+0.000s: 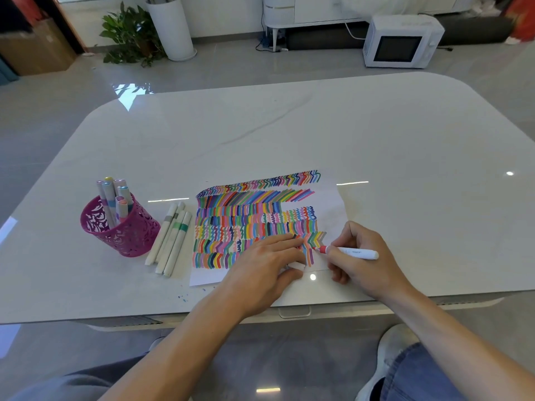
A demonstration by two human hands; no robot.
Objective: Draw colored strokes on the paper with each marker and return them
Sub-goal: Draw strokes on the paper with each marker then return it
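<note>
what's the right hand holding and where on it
The right hand pinches the red marker low on its barrel, just behind the nib.
</note>
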